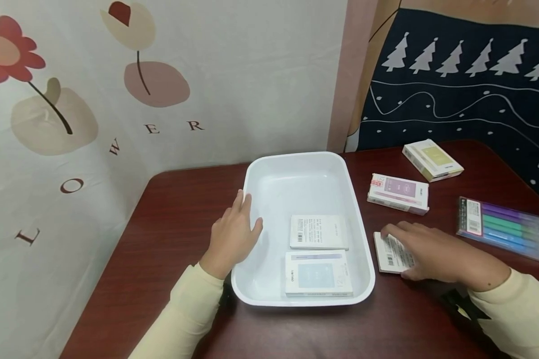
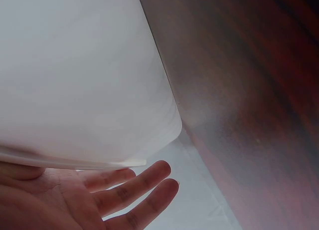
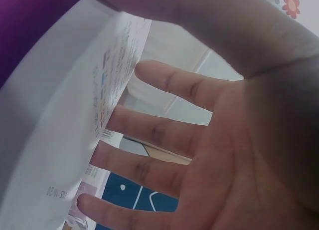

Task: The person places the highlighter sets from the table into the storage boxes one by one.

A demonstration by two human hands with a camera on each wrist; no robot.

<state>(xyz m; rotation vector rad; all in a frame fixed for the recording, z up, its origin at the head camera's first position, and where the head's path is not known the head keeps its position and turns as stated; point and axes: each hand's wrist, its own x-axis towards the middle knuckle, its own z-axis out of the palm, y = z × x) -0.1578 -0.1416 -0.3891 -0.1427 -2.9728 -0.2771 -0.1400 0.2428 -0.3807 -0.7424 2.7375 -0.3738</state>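
A white plastic tray (image 1: 269, 199) stands on the table with two boxes lying flat inside. One is a white box with printed text and a barcode (image 1: 319, 232); nearer me is a white box with a pale blue panel (image 1: 316, 274). My left hand (image 1: 235, 234) rests at the tray's left rim, fingers extended; the left wrist view shows these fingers (image 2: 132, 192) against the outer wall. Right of the tray, my right hand (image 1: 431, 252) holds another white box (image 1: 391, 254) by its edges, text side up. The right wrist view shows the thumb and fingertips touching that box (image 3: 65, 120).
Farther back on the right lie a box with a purple panel (image 1: 400, 192) and a box with a yellow-green panel (image 1: 433, 159). A clear pack of coloured pens (image 1: 503, 227) lies beyond my right hand. A flower-print curtain (image 1: 251, 89) hangs behind the dark red table (image 1: 175, 214).
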